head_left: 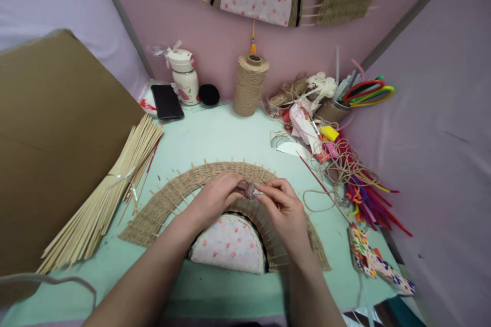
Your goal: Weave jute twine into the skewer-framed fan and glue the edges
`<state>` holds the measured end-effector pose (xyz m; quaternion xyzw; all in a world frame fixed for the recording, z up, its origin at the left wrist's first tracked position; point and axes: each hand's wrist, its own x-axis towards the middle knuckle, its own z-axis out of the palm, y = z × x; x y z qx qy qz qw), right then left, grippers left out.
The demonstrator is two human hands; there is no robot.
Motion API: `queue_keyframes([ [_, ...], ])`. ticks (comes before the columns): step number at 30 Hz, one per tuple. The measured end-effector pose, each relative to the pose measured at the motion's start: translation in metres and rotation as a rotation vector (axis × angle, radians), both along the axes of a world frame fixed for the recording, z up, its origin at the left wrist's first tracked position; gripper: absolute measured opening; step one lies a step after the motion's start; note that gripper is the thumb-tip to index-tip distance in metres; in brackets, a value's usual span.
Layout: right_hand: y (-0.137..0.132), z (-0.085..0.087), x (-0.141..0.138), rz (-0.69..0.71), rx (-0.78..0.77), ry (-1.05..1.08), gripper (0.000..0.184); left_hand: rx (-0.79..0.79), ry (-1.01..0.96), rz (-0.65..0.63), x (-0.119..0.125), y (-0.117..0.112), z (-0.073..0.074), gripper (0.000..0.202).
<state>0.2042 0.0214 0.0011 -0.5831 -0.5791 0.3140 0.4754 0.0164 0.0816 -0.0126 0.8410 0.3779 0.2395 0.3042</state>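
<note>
My left hand (217, 196) is closed round a small, crinkled clear plastic packet (251, 190). With thumb and fingertips, my right hand (286, 209) pinches the packet's right end. Something brownish seems to be in the packet, but my fingers hide most of it. Both hands are above a half-round woven fan-shaped piece (149, 219) of twine and thin sticks, lying on the pale green table (218, 138). At its centre sits a half-circle of pale floral cloth (230, 245) with a black border.
A tied bundle of thin sticks (103, 194) leans by a cardboard sheet (57, 138) at left. Behind stand a phone (167, 102), bottle (184, 79) and twine spool (250, 87). Loose twine and pipe cleaners (374, 194) crowd the right, near a flower-patterned, glue-gun-shaped tool (379, 263).
</note>
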Motion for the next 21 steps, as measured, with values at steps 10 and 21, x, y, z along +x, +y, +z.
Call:
queue_keyframes([
  [10, 0.0003, -0.003, -0.0022, -0.038, -0.053, 0.035, 0.018, 0.091, 0.039, -0.017, -0.002, 0.0001, -0.0042, 0.021],
  [21, 0.0004, -0.0014, -0.004, -0.001, -0.051, 0.019, 0.021, 0.173, 0.139, -0.016, 0.0003, -0.0017, 0.0017, 0.019],
])
